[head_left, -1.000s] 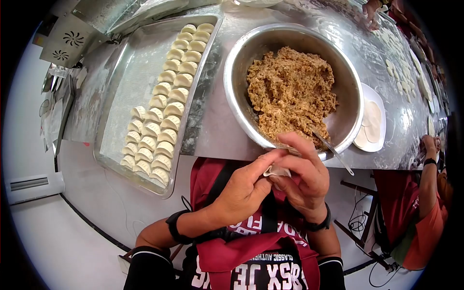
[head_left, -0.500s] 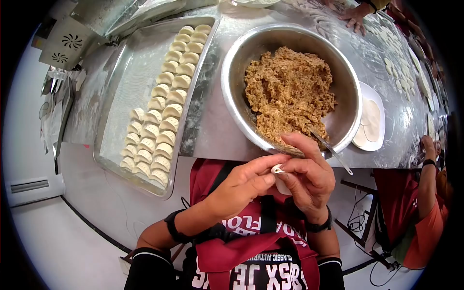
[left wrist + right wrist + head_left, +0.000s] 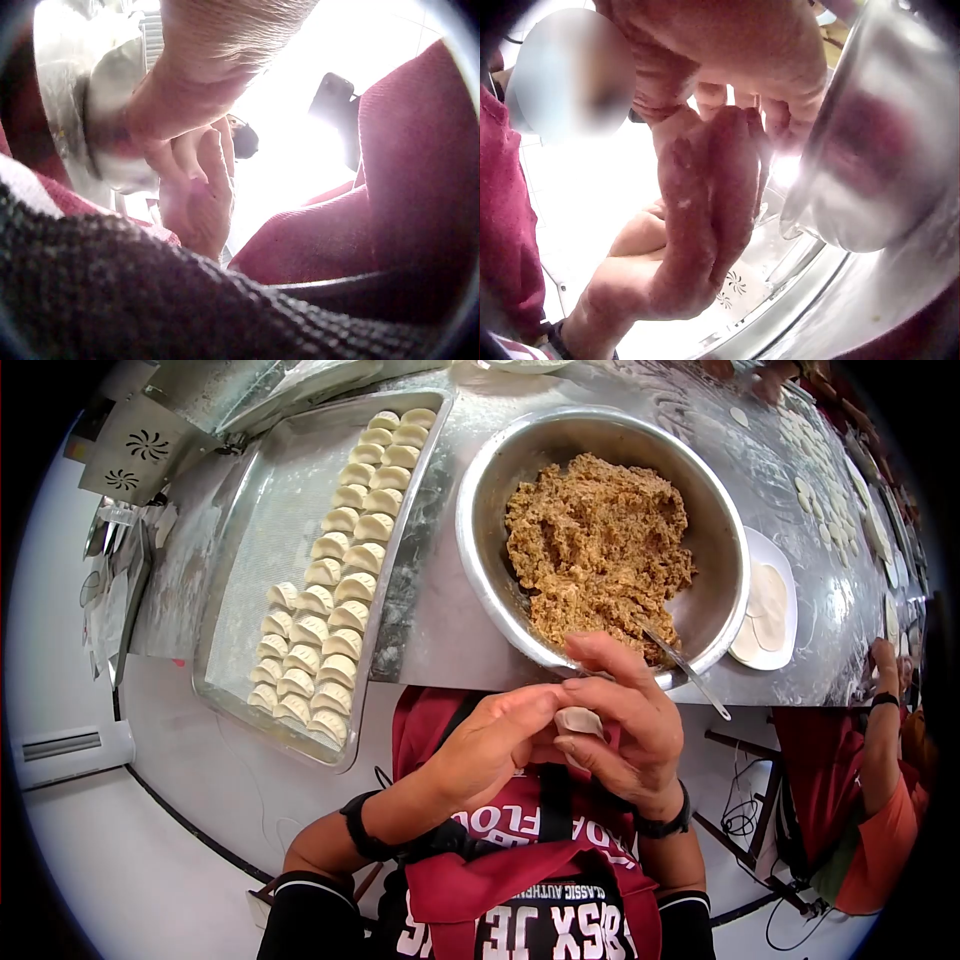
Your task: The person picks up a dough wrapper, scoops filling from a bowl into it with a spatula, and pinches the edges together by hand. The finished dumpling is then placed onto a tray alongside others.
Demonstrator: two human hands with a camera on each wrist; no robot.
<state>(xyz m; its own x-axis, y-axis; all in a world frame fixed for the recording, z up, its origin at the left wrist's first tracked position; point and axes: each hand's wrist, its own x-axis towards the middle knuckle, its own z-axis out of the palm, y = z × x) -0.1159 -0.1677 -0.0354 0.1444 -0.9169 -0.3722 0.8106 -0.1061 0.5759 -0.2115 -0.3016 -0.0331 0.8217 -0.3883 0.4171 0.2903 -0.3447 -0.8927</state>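
A small pale dumpling (image 3: 580,722) shows between the hands, below the near rim of a metal bowl (image 3: 478,565). My right hand (image 3: 635,735) holds it between thumb and curled fingers. My left hand (image 3: 488,748) meets its left side, thumb and forefinger close together at its edge; its other fingers are largely hidden. In the left wrist view, my left hand (image 3: 202,82) is near and the dumpling cannot be made out. The right wrist view has my right hand (image 3: 735,45) above the left hand (image 3: 697,217), their fingers meeting.
Brown filling (image 3: 600,540) and a spoon (image 3: 685,668) are in the bowl. At left, a tray (image 3: 225,575) carries rows of dumplings. A white plate (image 3: 788,622) of round wrappers sits right of the bowl. Another person's arm (image 3: 882,750) is at far right.
The left thumb and forefinger have closed in toward the dumpling after standing apart. The dumpling has turned in the right fingers, and the flat brown tool by the right hand is now mostly hidden.
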